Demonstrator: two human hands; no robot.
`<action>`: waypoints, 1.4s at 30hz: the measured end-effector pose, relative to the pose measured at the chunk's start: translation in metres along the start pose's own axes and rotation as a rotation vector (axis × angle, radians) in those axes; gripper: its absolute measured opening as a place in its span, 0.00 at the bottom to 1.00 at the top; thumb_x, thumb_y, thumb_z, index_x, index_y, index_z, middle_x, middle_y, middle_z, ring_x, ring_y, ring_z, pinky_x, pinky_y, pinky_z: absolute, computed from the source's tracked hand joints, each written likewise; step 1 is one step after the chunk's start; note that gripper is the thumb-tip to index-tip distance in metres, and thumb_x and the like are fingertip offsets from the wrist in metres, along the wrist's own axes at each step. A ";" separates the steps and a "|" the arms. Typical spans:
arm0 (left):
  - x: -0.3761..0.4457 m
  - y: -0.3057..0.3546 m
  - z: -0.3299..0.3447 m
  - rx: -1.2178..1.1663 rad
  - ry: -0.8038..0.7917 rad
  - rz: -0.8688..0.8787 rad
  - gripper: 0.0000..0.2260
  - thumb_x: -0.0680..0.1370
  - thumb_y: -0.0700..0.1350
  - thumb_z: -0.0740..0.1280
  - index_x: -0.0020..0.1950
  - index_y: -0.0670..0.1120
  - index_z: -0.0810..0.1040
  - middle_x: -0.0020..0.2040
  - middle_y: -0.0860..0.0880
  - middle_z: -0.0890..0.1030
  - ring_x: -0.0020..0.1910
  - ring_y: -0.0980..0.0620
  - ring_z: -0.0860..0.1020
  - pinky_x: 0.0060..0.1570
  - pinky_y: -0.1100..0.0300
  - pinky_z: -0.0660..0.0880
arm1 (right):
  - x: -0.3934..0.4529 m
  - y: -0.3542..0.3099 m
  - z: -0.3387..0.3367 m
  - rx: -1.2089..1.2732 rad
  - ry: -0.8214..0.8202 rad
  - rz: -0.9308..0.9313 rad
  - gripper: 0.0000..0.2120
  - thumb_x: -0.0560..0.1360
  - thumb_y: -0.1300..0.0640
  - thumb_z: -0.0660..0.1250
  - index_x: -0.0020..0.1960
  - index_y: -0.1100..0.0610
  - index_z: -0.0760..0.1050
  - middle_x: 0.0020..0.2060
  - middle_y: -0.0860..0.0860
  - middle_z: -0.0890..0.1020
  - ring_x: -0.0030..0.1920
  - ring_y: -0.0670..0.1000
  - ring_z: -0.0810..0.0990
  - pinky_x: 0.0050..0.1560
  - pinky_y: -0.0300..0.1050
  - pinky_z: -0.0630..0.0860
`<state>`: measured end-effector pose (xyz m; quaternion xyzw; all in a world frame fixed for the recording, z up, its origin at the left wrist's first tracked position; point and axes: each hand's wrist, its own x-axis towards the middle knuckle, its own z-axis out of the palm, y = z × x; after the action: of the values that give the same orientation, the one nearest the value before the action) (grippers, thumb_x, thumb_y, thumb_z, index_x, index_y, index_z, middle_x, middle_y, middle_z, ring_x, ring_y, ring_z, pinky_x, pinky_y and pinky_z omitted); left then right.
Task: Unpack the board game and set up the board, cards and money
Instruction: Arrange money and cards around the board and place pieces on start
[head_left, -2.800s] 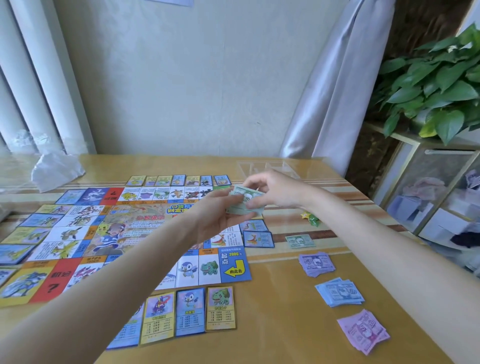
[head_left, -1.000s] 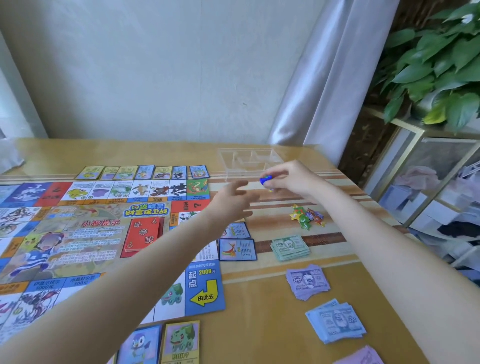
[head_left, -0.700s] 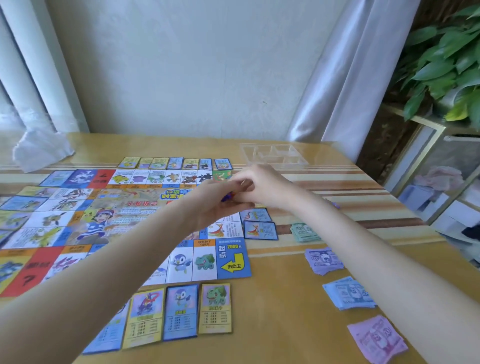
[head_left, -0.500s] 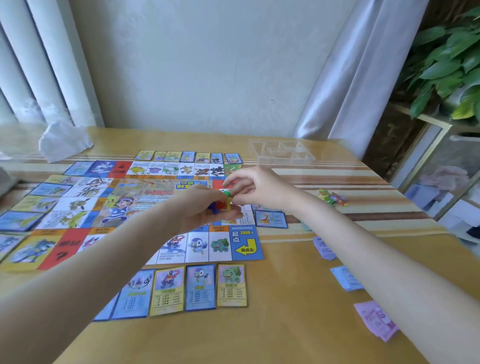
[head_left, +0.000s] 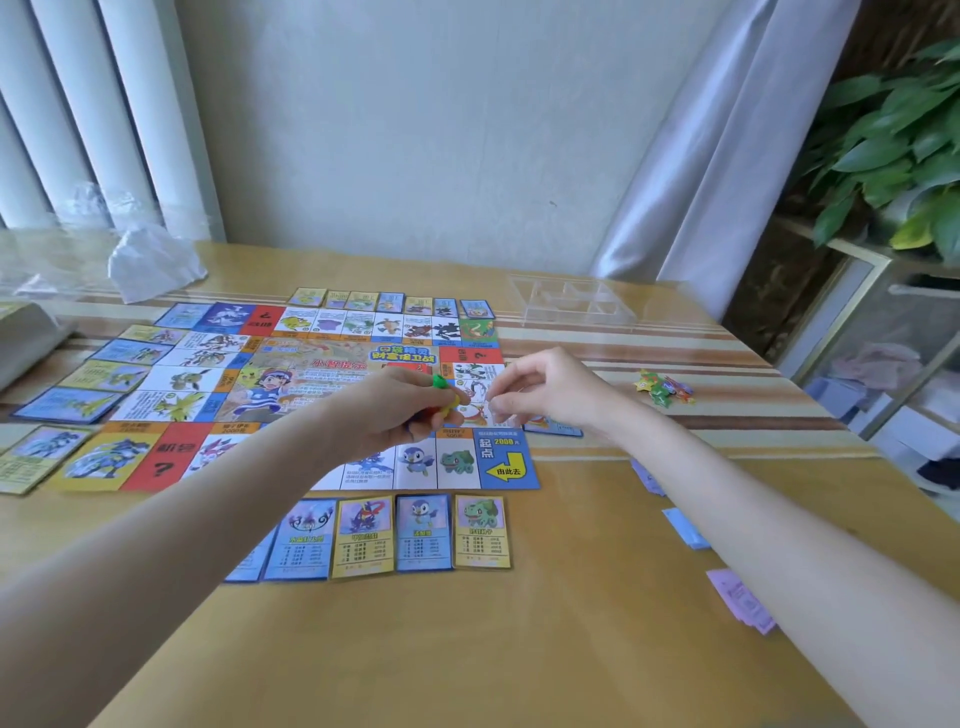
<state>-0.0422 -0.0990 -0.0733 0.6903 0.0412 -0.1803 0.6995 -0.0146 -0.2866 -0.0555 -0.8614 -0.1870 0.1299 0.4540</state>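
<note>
The colourful game board lies flat on the table. Property cards line its near edge, and more cards line the far and left edges. Over the board's right side, my left hand is closed on small game pieces; green, yellow, red and blue show between the fingers. Just right of it hovers my right hand, fingers loosely curled and nothing in them. My right forearm partly hides three money piles: purple, blue and pink.
A small heap of coloured tokens lies on the table to the right. A clear plastic tray stands at the back. Crumpled plastic wrap sits at the back left. A plant and a glass cabinet stand beyond the table's right edge.
The green notes were set down. My right hand then brought small coloured pieces from the right into my left hand. It has now drawn slightly away, with nothing in it.
</note>
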 end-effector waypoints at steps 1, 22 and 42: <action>-0.001 0.000 0.001 0.013 -0.007 0.006 0.09 0.80 0.36 0.59 0.55 0.34 0.76 0.40 0.40 0.73 0.24 0.59 0.74 0.22 0.71 0.66 | -0.001 -0.001 0.001 -0.012 -0.004 -0.006 0.02 0.72 0.65 0.71 0.44 0.62 0.79 0.34 0.53 0.81 0.34 0.46 0.79 0.36 0.37 0.77; 0.003 -0.007 0.011 0.434 0.031 0.082 0.10 0.81 0.38 0.58 0.55 0.37 0.78 0.33 0.47 0.73 0.28 0.55 0.65 0.23 0.70 0.61 | -0.011 0.003 -0.001 -0.459 -0.083 -0.076 0.02 0.73 0.57 0.70 0.45 0.54 0.80 0.36 0.43 0.80 0.34 0.38 0.76 0.37 0.28 0.71; 0.002 0.000 0.029 0.634 -0.035 0.222 0.08 0.80 0.39 0.60 0.46 0.39 0.76 0.33 0.49 0.75 0.28 0.56 0.67 0.24 0.71 0.64 | -0.007 0.000 -0.004 -0.059 -0.027 -0.065 0.07 0.73 0.68 0.68 0.49 0.61 0.79 0.31 0.53 0.81 0.29 0.44 0.80 0.36 0.36 0.78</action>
<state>-0.0460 -0.1280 -0.0724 0.8707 -0.1044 -0.1189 0.4657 -0.0193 -0.2929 -0.0529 -0.8659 -0.2249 0.1211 0.4300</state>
